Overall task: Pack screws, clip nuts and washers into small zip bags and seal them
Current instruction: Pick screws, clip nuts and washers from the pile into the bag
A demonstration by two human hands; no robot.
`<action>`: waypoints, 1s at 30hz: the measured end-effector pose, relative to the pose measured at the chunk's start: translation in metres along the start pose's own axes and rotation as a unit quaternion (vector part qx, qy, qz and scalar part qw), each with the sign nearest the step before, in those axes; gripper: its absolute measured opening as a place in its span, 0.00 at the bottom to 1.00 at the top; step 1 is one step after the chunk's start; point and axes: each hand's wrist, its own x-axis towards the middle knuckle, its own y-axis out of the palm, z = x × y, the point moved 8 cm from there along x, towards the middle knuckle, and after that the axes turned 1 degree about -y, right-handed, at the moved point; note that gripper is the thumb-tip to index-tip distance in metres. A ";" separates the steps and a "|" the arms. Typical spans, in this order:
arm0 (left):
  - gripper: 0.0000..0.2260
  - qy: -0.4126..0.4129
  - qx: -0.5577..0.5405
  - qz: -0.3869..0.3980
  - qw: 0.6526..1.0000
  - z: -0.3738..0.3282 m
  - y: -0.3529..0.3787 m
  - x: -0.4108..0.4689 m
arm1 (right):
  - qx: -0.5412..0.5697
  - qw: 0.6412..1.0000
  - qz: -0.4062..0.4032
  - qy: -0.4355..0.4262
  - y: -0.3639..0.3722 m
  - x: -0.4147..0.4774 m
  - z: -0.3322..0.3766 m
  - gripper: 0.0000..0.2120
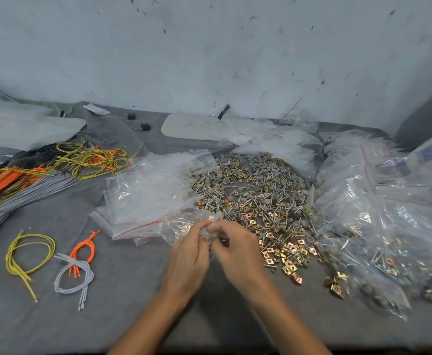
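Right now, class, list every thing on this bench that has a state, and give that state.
small bag, held between both hands; sealed or open, cannot tell.
left hand, pinching the small bag.
right hand, pinching the same bag.
stack of empty bags, lying flat, unfilled.
screw pile, loose, spread on the cloth.
filled bags, heaped at the right.
yellow cord, looped, lying loose.
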 end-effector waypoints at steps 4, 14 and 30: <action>0.17 -0.001 -0.005 -0.004 1.000 0.002 0.000 0.001 | 0.051 0.998 -0.020 0.027 0.000 -0.001 -0.004 0.09; 0.17 -0.027 -0.046 -0.015 0.998 0.010 -0.001 0.003 | -0.026 1.000 0.005 0.017 -0.005 0.001 -0.005 0.05; 0.17 -0.021 -0.042 -0.015 0.999 0.008 0.001 0.003 | -0.127 0.991 0.031 -0.010 -0.024 0.006 -0.021 0.07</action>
